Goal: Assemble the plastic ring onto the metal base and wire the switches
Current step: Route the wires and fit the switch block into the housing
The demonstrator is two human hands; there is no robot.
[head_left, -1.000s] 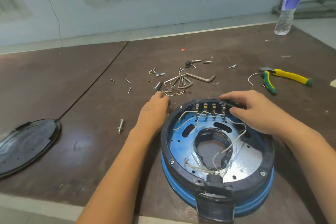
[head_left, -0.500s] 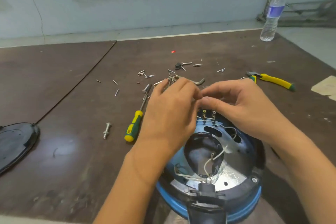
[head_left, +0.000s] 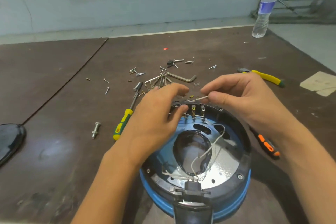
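A black plastic ring (head_left: pixel 243 143) sits on the shiny metal base (head_left: pixel 224 167) of a blue round appliance near the table's front edge. A row of switches (head_left: pixel 198 111) with brass terminals stands at the ring's far side. White wires (head_left: pixel 209 151) loop across the base. Above the switches, my right hand (head_left: pixel 241 98) pinches a short white wire (head_left: pixel 199 98) with a brass terminal at its left end. My left hand (head_left: pixel 158 114) hovers with curled fingers at that end; its fingertips are partly hidden, and its lower fingers are over the switches.
Loose screws, hex keys (head_left: pixel 174 78) and a bolt (head_left: pixel 95 130) lie beyond the appliance. A yellow-green screwdriver (head_left: pixel 125 116) lies to the left, an orange-black one (head_left: pixel 267 143) to the right. Yellow pliers (head_left: pixel 263 76), a water bottle (head_left: pixel 263 12) and a black lid (head_left: pixel 9 142) are around.
My left hand left the table and both hands rose above the switch row. The hands then drew slightly apart, showing a short wire between them. The view shifted.
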